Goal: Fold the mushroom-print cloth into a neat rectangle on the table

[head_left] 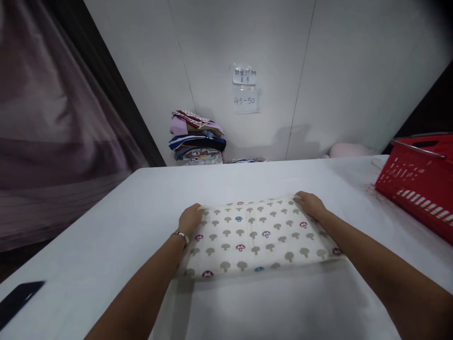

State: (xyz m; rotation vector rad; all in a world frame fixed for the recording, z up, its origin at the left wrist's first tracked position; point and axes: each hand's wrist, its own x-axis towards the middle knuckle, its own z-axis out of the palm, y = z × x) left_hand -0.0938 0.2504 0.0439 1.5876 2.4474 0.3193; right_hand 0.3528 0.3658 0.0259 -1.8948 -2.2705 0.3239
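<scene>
A white cloth (253,236) printed with grey mushrooms and a few red, blue, purple and green ones is stretched between my hands over the white table. It looks folded into a wide rectangle, with faint crease lines. My left hand (191,219) grips its far left corner, fingers closed on the edge. At the far right corner my right hand (310,205) pinches the edge in the same way. The fingertips of both hands are partly hidden by the cloth and the hands themselves. A bracelet (183,236) circles my left wrist.
A red plastic basket (417,184) with a metal handle stands at the table's right. Beyond the far edge rises a stack of folded fabrics (198,137) against the wall. A dark flat object (19,300) lies at the near left. A mauve curtain (53,132) hangs left.
</scene>
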